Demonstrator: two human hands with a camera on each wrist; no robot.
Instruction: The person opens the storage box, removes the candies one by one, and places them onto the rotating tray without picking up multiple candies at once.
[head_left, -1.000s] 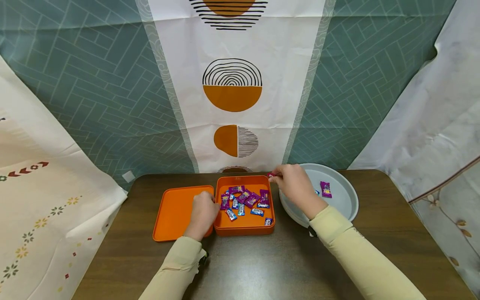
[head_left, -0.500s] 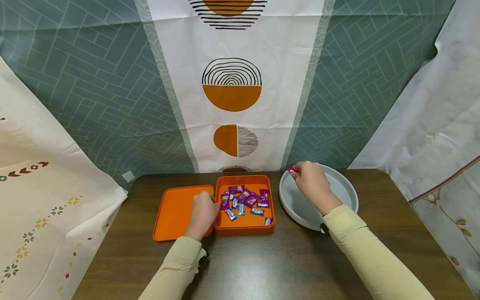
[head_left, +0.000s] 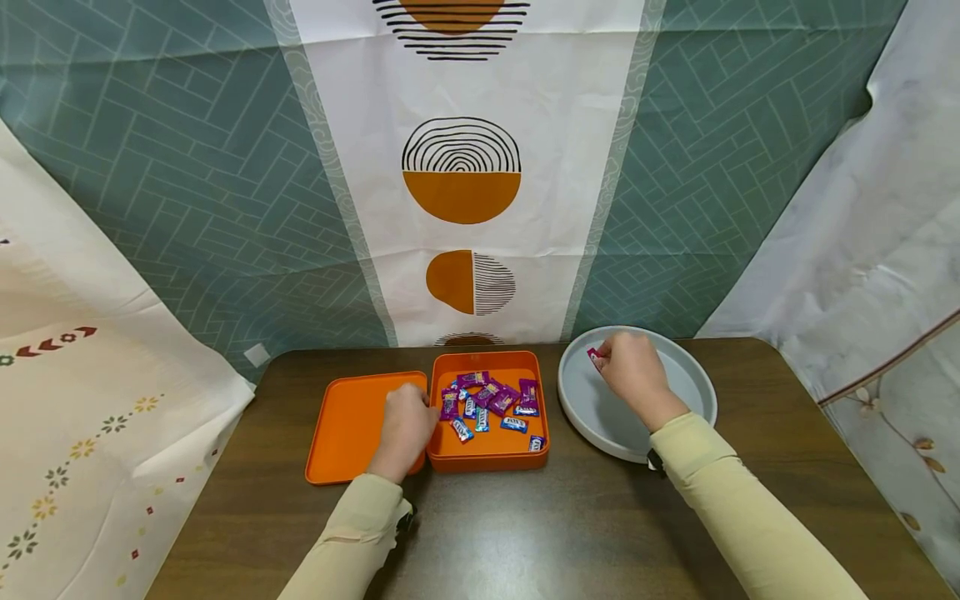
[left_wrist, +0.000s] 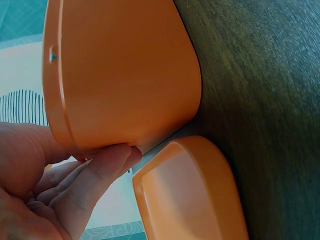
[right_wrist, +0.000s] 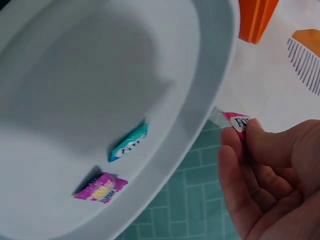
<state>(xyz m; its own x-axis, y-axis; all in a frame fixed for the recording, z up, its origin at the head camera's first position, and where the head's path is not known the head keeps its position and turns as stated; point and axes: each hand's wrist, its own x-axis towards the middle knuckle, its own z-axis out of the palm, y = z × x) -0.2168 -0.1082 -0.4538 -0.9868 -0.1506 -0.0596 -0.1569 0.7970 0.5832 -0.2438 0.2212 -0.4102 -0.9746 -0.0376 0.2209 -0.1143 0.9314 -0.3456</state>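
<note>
My right hand (head_left: 633, 375) pinches a small pink-wrapped candy (right_wrist: 238, 121) between thumb and fingers, over the round grey tray (head_left: 588, 425). Inside that tray, the right wrist view shows a purple-wrapped candy (right_wrist: 102, 188) and a teal one (right_wrist: 129, 142); the hand covers them in the head view. My left hand (head_left: 405, 425) grips the left rim of the orange box (head_left: 491, 464), thumb and fingers on either side of its wall in the left wrist view. Several purple candies (head_left: 504, 400) and blue-wrapped candies (head_left: 514, 423) lie loose in the box.
A shallow orange tray (head_left: 348, 425) lies left of the box, partly under my left forearm. Everything stands on a dark wooden table (head_left: 487, 533). Patterned cloth (head_left: 465, 283) hangs right behind the table's back edge and at both sides.
My right hand has carried the pink candy rightward from beside the box's back corner to over the grey tray, lowering slightly at the end. The left hand has stayed at the box rim.
</note>
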